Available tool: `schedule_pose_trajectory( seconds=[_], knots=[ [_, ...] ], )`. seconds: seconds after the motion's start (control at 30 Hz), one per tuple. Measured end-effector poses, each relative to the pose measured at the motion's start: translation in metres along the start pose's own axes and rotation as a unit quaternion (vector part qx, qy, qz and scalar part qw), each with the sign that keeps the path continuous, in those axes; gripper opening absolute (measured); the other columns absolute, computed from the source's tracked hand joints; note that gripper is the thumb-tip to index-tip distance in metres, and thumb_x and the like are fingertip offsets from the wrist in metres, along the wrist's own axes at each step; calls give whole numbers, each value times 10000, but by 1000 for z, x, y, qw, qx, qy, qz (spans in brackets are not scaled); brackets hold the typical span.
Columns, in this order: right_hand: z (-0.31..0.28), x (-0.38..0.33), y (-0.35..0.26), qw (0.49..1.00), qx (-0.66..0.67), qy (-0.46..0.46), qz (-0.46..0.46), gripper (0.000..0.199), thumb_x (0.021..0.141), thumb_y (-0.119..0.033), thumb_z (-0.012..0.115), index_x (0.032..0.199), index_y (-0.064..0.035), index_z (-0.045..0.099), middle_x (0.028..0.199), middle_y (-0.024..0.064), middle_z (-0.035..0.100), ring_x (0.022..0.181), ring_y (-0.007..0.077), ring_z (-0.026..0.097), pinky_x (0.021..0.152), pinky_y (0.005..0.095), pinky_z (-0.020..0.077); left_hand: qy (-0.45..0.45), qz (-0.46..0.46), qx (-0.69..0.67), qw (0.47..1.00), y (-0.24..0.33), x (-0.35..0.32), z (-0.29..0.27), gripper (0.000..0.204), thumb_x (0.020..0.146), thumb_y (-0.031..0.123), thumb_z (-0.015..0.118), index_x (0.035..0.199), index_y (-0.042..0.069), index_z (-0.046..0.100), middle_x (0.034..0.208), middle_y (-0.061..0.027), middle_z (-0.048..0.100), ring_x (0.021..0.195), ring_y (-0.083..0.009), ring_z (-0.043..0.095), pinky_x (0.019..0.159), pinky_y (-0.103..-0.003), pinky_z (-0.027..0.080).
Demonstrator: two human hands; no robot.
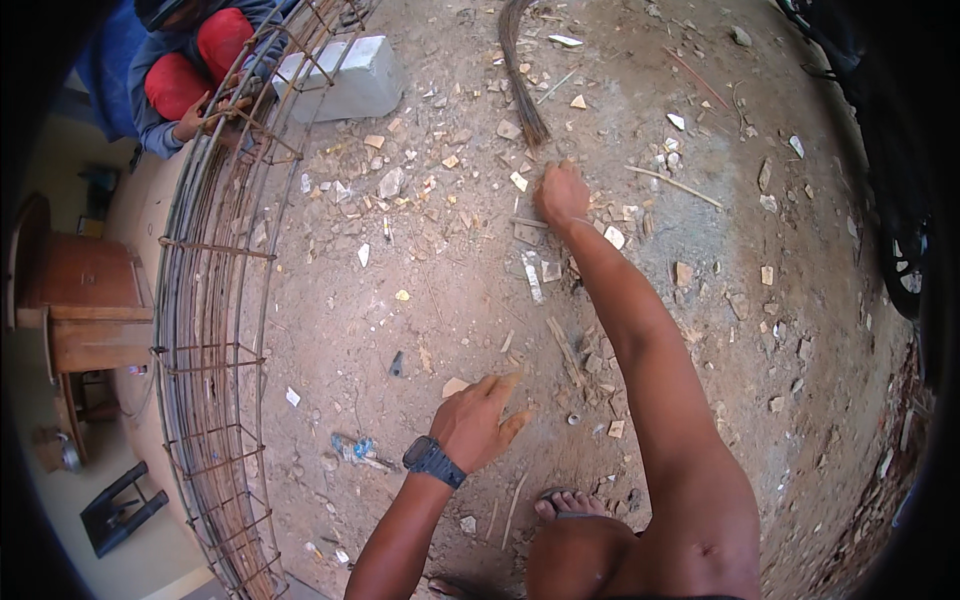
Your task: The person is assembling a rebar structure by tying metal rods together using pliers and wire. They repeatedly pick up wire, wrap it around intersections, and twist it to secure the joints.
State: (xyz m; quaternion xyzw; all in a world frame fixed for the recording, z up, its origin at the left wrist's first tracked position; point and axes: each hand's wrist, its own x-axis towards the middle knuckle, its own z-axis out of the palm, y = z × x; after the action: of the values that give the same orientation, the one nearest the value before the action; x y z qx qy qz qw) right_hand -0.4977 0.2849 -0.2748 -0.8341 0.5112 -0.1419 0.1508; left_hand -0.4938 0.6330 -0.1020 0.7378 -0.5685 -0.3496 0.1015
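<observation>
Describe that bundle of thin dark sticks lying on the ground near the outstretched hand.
The bundle of thin sticks looks like a hand broom of dark brown, stiff fibres. It lies flat on the dusty, chip-strewn ground, running from the upper edge of the picture down in a slight curve, the strands gathered close at the lower end. The right hand reaches toward that end with fingers on the dirt just below it; whether they touch the fibres cannot be told.
</observation>
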Motion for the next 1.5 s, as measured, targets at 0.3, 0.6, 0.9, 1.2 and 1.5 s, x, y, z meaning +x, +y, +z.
schedule_pose_trajectory(
  seconds=[0.3, 0.6, 0.9, 1.2, 1.5],
  knots=[
    [4, 4, -8, 981, 159, -57, 94, 258, 879, -192, 569, 1010, 20, 636, 1024, 266, 676, 1000, 427, 648, 876, 493, 515, -36, -108, -7, 993, -39, -53, 41, 517, 891, 278, 678, 1334, 54, 531, 1165, -211, 627, 1039, -406, 627, 871, -465, 523],
    [-5, -24, 20, 986, 162, -19, 44, 328, 922, -275, 527, 981, 31, 630, 981, 316, 659, 970, 470, 642, 830, 532, 493, 60, -45, -83, 994, -40, -93, 87, 530, 897, 305, 714, 1311, 12, 559, 1212, -226, 643, 1091, -370, 643, 925, -409, 519],
    [-41, -590, -65, 613, 469, -631, -75, 290, 1037, -313, 517, 935, -49, 581, 824, 45, 703, 702, 131, 637, 638, 314, 518, 160, -248, -194, 935, -144, -222, 156, 659, 954, 495, 613, 1336, -35, 521, 1036, -234, 712, 919, -314, 714, 794, -378, 550],
    [-62, -635, -156, 525, 276, -753, -284, 235, 966, -228, 573, 907, -1, 591, 831, 102, 693, 801, 213, 681, 711, 396, 525, 69, -261, -630, 728, -200, -339, 159, 345, 1020, 294, 568, 1238, 29, 545, 1033, -151, 697, 908, -226, 701, 729, -359, 590],
    [-209, -593, -135, 830, -174, -311, -428, 153, 855, -108, 560, 987, -45, 601, 850, 143, 669, 849, 362, 676, 731, 490, 535, 220, -136, -770, 584, -251, -479, 244, 263, 1022, 269, 563, 1189, 67, 581, 1156, -120, 686, 1030, -243, 681, 818, -381, 578]
  ],
)
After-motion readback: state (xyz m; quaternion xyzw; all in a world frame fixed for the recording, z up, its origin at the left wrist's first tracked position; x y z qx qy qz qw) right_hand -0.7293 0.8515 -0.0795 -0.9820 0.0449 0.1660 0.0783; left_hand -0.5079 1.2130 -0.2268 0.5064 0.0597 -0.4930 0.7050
